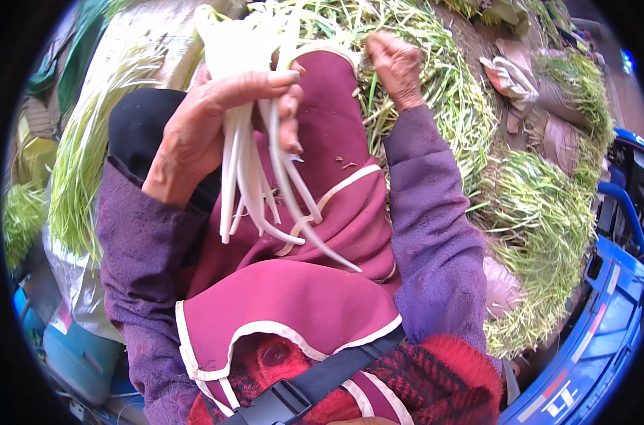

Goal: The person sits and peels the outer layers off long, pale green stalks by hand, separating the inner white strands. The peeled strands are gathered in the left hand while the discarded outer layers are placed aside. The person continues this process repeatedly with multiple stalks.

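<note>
Two hands work: left hand [215, 124] fingers clamp a bunch of white stalks [265, 177], tips toward 5 o'clock for alignment; right hand [396, 67] fingers curl into the green pile [449, 99] at 1 o'clock.

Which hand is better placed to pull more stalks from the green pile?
Probably the right hand: it already reaches into the pile of green stalks, while the left hand is full, gripping a bunch of white stalks.

White stalks [254, 177], maroon cream-trimmed apron [300, 304], purple sleeves [435, 234].
</note>
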Demonstrator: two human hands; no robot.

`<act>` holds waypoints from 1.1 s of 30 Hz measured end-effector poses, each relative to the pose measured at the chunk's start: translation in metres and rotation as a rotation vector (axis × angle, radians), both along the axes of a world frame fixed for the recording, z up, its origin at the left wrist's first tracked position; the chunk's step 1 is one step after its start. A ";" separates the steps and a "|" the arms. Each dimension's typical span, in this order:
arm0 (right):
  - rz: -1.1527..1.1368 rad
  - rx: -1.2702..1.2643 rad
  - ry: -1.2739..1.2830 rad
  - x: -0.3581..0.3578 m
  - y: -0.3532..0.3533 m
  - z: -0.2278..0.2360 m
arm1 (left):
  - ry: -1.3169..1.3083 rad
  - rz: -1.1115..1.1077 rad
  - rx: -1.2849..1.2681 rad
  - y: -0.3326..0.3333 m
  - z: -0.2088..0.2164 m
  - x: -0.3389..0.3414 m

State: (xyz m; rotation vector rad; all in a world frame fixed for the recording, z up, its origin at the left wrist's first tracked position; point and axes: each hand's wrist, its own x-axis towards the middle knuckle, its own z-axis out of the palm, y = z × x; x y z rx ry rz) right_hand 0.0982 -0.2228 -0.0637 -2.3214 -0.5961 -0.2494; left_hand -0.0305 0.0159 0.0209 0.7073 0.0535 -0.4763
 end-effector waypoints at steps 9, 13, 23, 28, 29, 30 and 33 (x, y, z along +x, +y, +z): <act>0.133 -0.198 0.680 -0.172 -0.107 -0.105 | -0.135 0.291 -0.078 -0.010 0.020 -0.007; 0.054 0.060 0.809 -0.218 -0.128 -0.085 | -0.470 0.276 -0.225 -0.007 0.015 0.009; -0.623 -0.228 0.574 -0.075 -0.124 -0.102 | 0.042 0.099 -0.132 -0.024 -0.007 0.018; -0.634 -0.386 0.570 -0.070 -0.122 -0.127 | 0.078 0.133 -0.094 -0.021 -0.010 0.017; -0.675 -0.345 0.585 -0.073 -0.131 -0.123 | 0.077 0.145 -0.087 -0.018 -0.010 0.016; -0.734 -0.101 0.589 -0.080 -0.141 -0.114 | 0.077 0.155 -0.082 -0.016 -0.010 0.016; -0.815 0.442 0.625 -0.084 -0.180 -0.060 | 0.063 0.170 -0.091 -0.011 -0.009 0.016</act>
